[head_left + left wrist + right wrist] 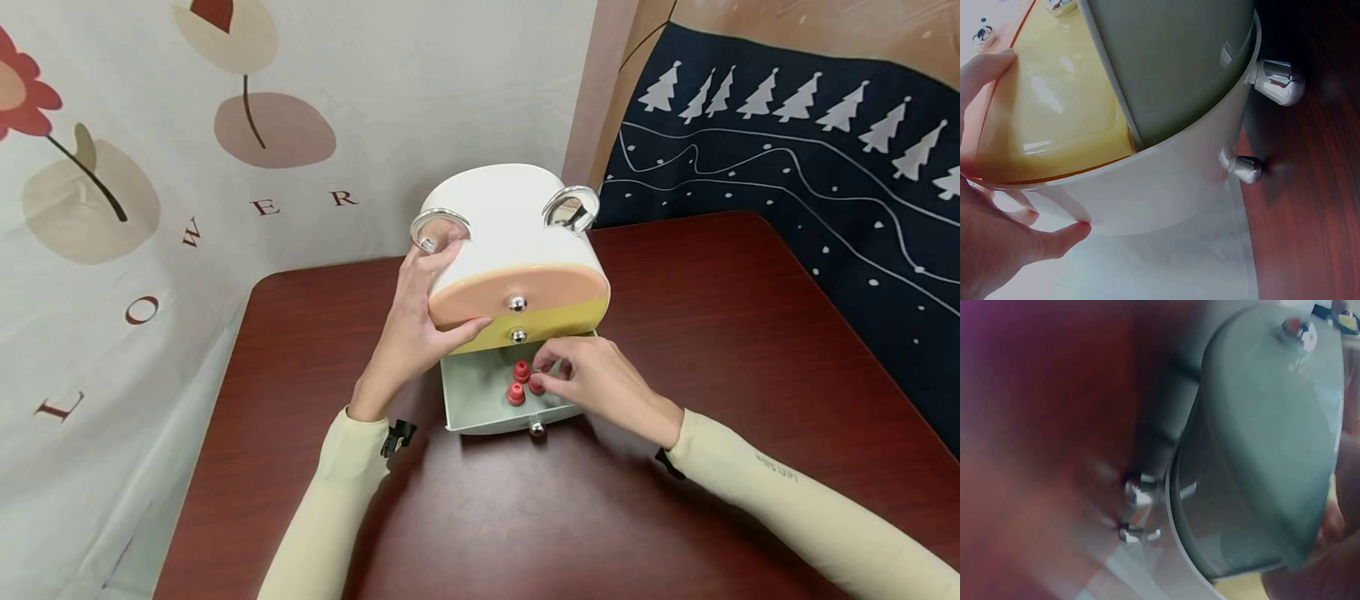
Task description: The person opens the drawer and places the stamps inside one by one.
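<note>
A small white drawer cabinet [502, 200] with silver ring ears stands on the table. Its peach drawer [480, 296] and yellow drawer [566, 318] are in; the pale green bottom drawer [468, 392] is pulled out. My left hand [408, 333] holds the cabinet's left side, thumb across the front and fingers along the side. Inside the green drawer, my right hand [603, 379] pinches a small red bell-shaped piece [536, 385]. Beside it sit two similar red pieces, one farther back [521, 371] and one nearer [515, 393]. The right wrist view shows the drawer front [1279, 419], with most of that hand hidden.
The reddish-brown wooden table [300, 400] extends on both sides of the cabinet. Behind it hangs a white flower-print cloth [420, 83], with a dark blue tree-print cloth [750, 158] at the right. Silver feet [1280, 81] stick out from the cabinet's underside.
</note>
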### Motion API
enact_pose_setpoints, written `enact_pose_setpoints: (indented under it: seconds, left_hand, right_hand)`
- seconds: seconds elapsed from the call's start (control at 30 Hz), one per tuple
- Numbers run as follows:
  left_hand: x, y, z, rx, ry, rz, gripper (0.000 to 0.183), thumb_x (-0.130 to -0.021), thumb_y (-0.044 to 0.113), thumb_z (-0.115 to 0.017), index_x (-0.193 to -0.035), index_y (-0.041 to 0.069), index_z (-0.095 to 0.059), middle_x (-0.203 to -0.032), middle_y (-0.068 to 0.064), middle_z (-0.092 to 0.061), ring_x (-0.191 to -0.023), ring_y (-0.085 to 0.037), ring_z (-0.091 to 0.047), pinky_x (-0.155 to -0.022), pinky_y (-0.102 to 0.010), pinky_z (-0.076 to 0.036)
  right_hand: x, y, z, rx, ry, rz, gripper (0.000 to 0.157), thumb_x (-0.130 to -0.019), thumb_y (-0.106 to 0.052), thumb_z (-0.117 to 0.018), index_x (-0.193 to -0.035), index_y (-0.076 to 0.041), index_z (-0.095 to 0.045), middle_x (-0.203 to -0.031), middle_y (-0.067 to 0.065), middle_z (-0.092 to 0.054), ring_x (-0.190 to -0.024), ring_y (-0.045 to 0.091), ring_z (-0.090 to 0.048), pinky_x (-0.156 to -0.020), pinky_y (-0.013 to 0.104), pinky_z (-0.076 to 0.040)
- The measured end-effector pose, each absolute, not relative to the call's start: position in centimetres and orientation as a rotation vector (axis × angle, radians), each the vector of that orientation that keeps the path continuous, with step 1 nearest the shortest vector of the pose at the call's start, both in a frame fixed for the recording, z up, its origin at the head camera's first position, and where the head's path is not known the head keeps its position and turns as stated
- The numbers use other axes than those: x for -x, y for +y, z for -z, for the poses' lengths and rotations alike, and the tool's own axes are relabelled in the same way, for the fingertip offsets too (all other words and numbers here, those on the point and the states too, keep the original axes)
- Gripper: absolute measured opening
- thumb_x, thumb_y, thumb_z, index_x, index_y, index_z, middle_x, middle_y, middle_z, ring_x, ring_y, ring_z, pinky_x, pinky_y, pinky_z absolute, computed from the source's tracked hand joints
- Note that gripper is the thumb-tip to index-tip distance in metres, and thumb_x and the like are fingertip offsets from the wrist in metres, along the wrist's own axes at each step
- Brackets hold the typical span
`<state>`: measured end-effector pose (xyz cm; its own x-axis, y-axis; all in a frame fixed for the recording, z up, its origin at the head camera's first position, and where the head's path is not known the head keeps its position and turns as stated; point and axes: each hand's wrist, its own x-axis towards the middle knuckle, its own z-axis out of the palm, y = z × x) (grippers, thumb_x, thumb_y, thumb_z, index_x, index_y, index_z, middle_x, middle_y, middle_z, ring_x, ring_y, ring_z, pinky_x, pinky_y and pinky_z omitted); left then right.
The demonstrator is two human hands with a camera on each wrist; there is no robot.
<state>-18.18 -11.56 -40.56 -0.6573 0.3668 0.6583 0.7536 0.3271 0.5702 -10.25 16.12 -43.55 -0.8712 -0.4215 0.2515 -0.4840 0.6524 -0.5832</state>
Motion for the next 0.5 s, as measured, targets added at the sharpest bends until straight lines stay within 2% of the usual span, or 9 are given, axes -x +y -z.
enact_pose_setpoints:
  seconds: [0.13,0.27,0.4,0.5]
  left_hand:
    - [18.1,-11.6,40.6,0.992,-2.176,1.238,0.094,-0.077,0.014,-0.101,-0.155,0.007,-0.049,-0.161,-0.014,-0.053,-0.154,-0.036,-0.033,-0.120,-0.055,-0.030]
    - [18.2,-11.7,40.5,0.992,-2.176,1.208,0.092,-0.078,0.017,-0.100,-0.155,0.007,-0.050,-0.159,-0.014,-0.055,-0.154,-0.036,-0.033,-0.121,-0.056,-0.029]
    - [18.3,-11.7,40.4,0.990,-2.171,1.224,0.092,-0.078,0.017,-0.100,-0.155,0.008,-0.050,-0.160,-0.014,-0.053,-0.155,-0.036,-0.031,-0.121,-0.056,-0.029]
    - [18.3,-11.6,40.5,0.990,-2.170,1.245,0.093,-0.078,0.015,-0.100,-0.156,0.008,-0.049,-0.161,-0.014,-0.052,-0.155,-0.036,-0.030,-0.119,-0.056,-0.031]
  right_hand:
    - [7.6,16.2,44.1,-0.749,-2.578,-1.215,0.015,-0.090,-0.009,-0.090,-0.098,-0.018,-0.080,-0.080,-0.019,-0.066,-0.069,0.001,-0.061,-0.062,0.023,-0.052]
    - [4.7,16.2,44.6,-0.693,-2.489,-1.393,0.021,-0.087,-0.008,-0.092,-0.096,-0.021,-0.079,-0.078,-0.020,-0.066,-0.063,0.003,-0.060,-0.056,0.020,-0.048]
    - [2.8,15.7,45.0,-0.449,-2.565,-1.599,0.019,-0.088,-0.019,-0.095,-0.096,-0.025,-0.079,-0.079,-0.018,-0.072,-0.056,0.010,-0.063,-0.049,0.024,-0.047]
    - [2.0,15.2,45.4,-0.192,-2.661,-1.738,0.017,-0.088,-0.028,-0.095,-0.098,-0.023,-0.082,-0.081,-0.013,-0.077,-0.057,0.015,-0.067,-0.047,0.026,-0.047]
